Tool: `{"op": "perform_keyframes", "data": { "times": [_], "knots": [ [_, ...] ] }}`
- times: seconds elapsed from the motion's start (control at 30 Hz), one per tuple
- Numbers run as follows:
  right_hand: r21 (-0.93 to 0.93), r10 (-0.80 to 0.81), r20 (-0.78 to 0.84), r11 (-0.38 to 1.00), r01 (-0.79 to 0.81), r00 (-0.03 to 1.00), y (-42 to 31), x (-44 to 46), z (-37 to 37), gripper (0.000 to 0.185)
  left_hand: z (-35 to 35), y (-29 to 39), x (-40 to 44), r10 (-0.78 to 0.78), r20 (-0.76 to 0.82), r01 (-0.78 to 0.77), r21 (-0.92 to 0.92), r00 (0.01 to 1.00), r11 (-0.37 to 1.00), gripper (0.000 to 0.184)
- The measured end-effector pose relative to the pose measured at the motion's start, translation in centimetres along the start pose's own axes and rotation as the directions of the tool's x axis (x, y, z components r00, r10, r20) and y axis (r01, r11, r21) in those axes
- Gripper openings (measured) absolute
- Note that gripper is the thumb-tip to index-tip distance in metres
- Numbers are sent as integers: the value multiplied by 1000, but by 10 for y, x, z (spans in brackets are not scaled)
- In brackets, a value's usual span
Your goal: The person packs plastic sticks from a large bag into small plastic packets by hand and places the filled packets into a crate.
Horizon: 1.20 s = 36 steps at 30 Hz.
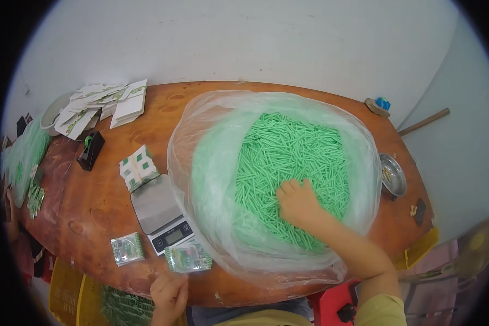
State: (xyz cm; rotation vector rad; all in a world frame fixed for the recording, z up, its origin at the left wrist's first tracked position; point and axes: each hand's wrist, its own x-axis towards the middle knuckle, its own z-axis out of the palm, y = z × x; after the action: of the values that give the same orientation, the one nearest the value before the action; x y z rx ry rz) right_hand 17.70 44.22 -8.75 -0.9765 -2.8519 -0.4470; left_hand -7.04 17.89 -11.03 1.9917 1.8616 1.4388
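A large clear plastic bag (212, 179) lies wide open on the table, filled with thin light-green sticks (293, 146). My right hand (299, 202) reaches into it, fingers curled down among the sticks and their tips partly hidden. At the table's front edge, my left hand (169, 293) is closed, its fingers bent. What it holds, if anything, I cannot make out. Just above that hand lies a clear packet of green sticks (188, 257), against the front of a digital kitchen scale (163, 212). A second similar packet (127, 249) rests to the left of the scale.
Behind the scale sits a banded stack of printed cards (139, 168). A black tape dispenser (91, 150) and white printed cartons (106, 103) are farther left. A metal bowl (392, 175) stands right of the bag. Yellow crates (68, 288) are below the table's edge.
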Motion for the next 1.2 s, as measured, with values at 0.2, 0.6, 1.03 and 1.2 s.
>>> {"op": "perform_keyframes", "data": {
  "times": [0.2, 0.6, 1.03, 1.2],
  "knots": [
    [189, -143, -183, 966, 177, 973, 34, -7, 21, 24, -2, -1, -2, -88, 8, 88, -73, 996, 993, 15],
    [293, 177, 22, 940, -175, 984, 61, 2, -27, 11, 13, 11, 16, 43, 50, -37, -115, 998, 993, 17],
    [261, 403, 126, 868, -422, 907, 3, -44, -3, 32, 25, 12, 13, -27, 108, 48, -196, 994, 980, 16],
    [510, 322, -119, 832, -221, 939, 21, -31, -11, 31, 28, 13, 30, -1, 79, 22, -262, 997, 965, 14]
  ]
}}
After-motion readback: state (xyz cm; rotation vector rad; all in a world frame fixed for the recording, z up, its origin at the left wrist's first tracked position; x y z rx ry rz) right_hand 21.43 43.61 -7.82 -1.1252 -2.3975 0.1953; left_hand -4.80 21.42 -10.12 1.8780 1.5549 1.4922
